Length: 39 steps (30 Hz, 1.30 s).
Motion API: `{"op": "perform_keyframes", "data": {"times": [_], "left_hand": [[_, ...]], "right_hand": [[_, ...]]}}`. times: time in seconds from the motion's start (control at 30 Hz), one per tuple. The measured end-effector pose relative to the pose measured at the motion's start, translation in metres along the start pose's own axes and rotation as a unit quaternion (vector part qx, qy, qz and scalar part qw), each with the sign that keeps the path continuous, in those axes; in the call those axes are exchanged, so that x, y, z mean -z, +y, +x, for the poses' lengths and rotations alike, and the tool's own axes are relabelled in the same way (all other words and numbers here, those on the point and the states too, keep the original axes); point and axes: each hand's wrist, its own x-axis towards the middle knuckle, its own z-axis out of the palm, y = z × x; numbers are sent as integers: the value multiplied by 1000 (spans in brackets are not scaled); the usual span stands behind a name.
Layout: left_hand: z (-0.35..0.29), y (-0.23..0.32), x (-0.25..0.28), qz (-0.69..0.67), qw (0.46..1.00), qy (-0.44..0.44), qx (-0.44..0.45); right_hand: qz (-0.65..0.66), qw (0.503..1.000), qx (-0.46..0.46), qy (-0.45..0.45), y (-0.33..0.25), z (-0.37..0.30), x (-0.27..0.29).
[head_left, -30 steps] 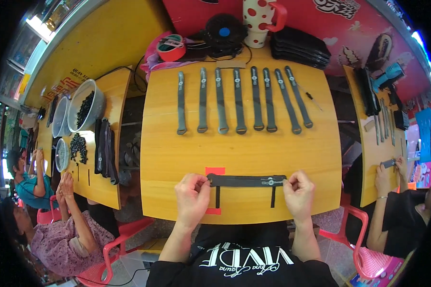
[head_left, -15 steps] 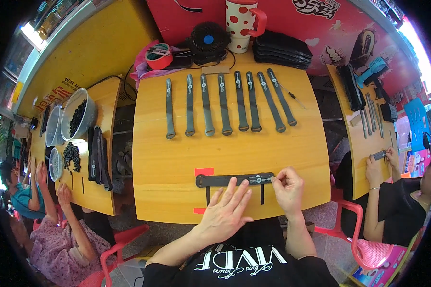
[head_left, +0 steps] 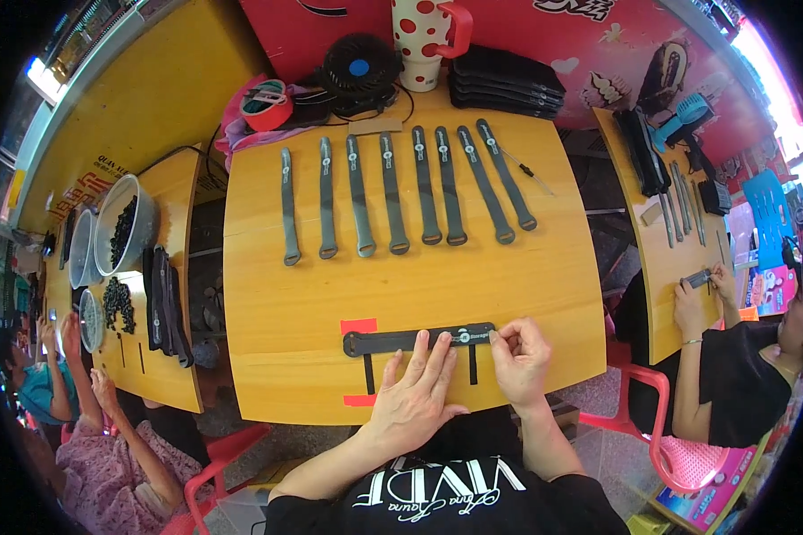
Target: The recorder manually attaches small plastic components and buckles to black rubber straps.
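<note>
A black strap [head_left: 388, 341] with white print and a holed, rounded left end lies crosswise near the table's front edge. My left hand [head_left: 412, 392] is open, its outstretched fingertips pressed flat on the strap's middle. At the strap's right end, my right hand [head_left: 521, 361] is closed in a pinch, fingertips on the tip; the exact contact is partly hidden. Two narrow black strips [head_left: 473, 364] stick out below the strap. Red tape [head_left: 360, 326] lies by its left end. Farther up, several dark straps [head_left: 358, 192] lie in a row, hole ends toward me.
A thin pointed tool [head_left: 528, 171] lies right of the row. Behind stand a fan [head_left: 359, 69], a spotted tumbler [head_left: 418, 45], a red tape roll [head_left: 266, 107] and stacked black pouches [head_left: 507, 82]. Side tables hold tubs [head_left: 127, 223] of black parts and more straps; people work there.
The whole view has shifted, so the table and straps appear farther left. My left hand still presses the strap, and my right hand still pinches at its right end.
</note>
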Motion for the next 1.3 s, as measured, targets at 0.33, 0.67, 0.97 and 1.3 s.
{"op": "perform_keyframes", "data": {"times": [0.33,0.67,0.97,1.3], "left_hand": [[9,13,4,28,999,13,-22],[19,13,-6,-13,998,13,-57],[15,-34,39,41,999,-3,14],[4,-69,29,75,995,-48,37]], "right_hand": [[100,994,-37,-11,3,-2,9],[23,1000,3,-21,-2,-1,5],[-257,947,191,-7,-25,13,-8],[-458,859,189,-126,-30,41,-35]]}}
